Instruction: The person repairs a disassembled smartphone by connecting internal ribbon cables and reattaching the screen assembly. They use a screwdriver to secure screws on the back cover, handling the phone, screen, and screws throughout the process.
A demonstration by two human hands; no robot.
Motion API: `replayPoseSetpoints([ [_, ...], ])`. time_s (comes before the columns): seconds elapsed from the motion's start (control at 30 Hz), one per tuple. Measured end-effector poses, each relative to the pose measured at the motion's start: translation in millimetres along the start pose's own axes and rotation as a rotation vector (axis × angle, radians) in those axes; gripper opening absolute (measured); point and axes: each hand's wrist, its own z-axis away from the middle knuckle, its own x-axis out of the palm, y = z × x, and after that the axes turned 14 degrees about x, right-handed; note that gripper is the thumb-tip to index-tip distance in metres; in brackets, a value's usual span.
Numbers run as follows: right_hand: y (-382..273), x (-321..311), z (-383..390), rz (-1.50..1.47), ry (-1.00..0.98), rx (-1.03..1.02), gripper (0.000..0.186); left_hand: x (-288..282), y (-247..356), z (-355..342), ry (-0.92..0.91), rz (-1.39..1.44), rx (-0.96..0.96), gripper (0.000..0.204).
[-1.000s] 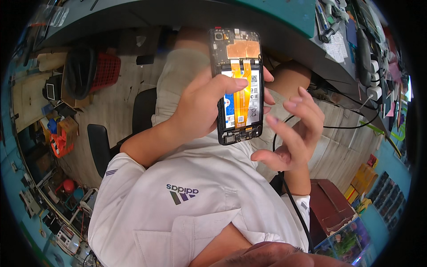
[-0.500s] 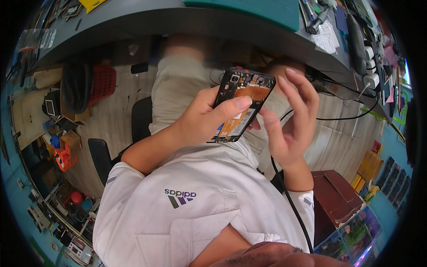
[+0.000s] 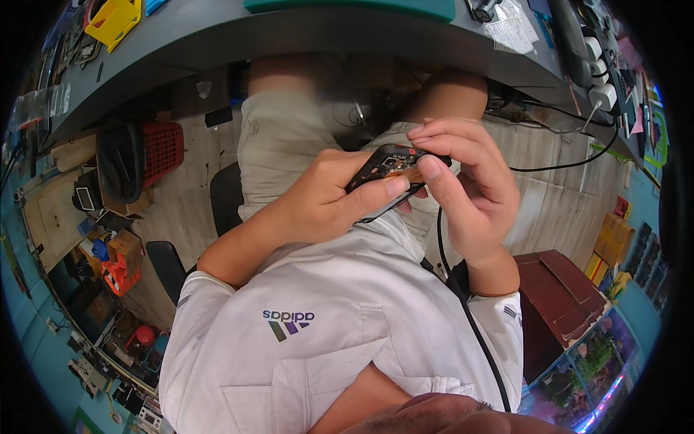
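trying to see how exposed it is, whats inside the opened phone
Inside the phone, a dark circuit board and a copper-coloured patch show. The left hand and right hand cover other parts, which cannot be seen.

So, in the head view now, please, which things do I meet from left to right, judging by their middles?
Red basket → left hand → opened phone → right hand → white plugs.

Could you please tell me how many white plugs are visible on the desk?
3, in a row on the right part of the desk: a far plug, a middle plug and a near plug. Others may be hidden.
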Motion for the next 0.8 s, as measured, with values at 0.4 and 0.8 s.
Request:
replayPoseSetpoints([
  [0.4, 10.7, -0.9, 0.0, 0.236, 0.064, -0.169, 0.019, -2.6, 6.0, -2.3, 0.004, -0.080, -0.004, 0.030],
  [0.8, 4.0, 0.4, 5.8, 0.578, 0.202, -0.373, 0.044, -1.9, 13.1, 1.9, 0.233, 0.204, -0.158, 0.038],
])
